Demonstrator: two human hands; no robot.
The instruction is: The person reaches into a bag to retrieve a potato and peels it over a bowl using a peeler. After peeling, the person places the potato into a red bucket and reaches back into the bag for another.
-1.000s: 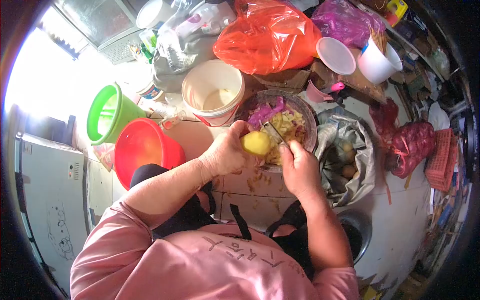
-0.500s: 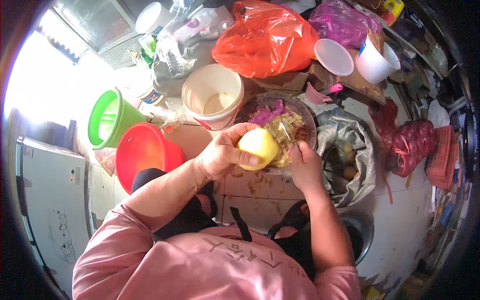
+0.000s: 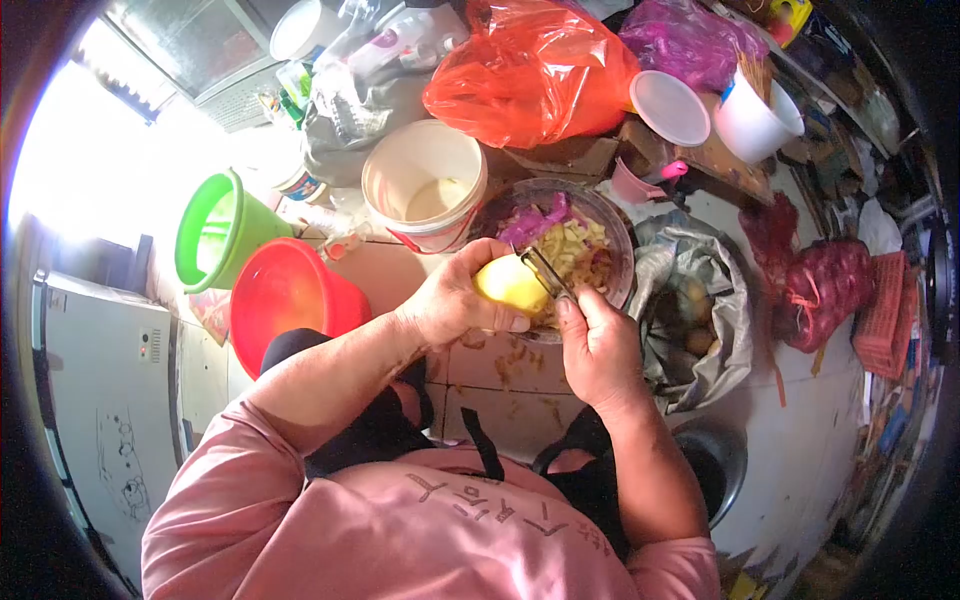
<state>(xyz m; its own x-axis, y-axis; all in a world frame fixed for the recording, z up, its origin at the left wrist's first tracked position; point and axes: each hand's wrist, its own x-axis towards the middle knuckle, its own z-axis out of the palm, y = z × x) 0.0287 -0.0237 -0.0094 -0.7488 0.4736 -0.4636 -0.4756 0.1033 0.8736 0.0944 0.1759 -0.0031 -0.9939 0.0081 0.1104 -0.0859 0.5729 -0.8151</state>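
Note:
A peeled yellow potato (image 3: 510, 284) sits in my left hand (image 3: 450, 298), fingers and thumb wrapped round it. My right hand (image 3: 603, 350) grips a metal peeler (image 3: 546, 272), whose blade end lies against the potato's right side. Beneath both hands is a wide clear basin (image 3: 622, 232) with many pale peelings (image 3: 580, 245) and a piece of purple plastic in it. Right of the basin, an open grey sack (image 3: 735, 350) contains several potatoes (image 3: 695, 310). The peeler's handle is mostly hidden in my right hand.
Left of the basin stands a white bucket (image 3: 425, 180), then a red basin (image 3: 285, 305) and a green bucket (image 3: 215, 230). An orange plastic bag (image 3: 535, 75) lies beyond. At right is a red net bag (image 3: 825, 290). Scattered peelings (image 3: 515, 365) dot the tiled floor.
My right hand has moved left and slightly down, bringing the peeler from beyond the potato onto its side. My left hand still holds the potato, now turned a little.

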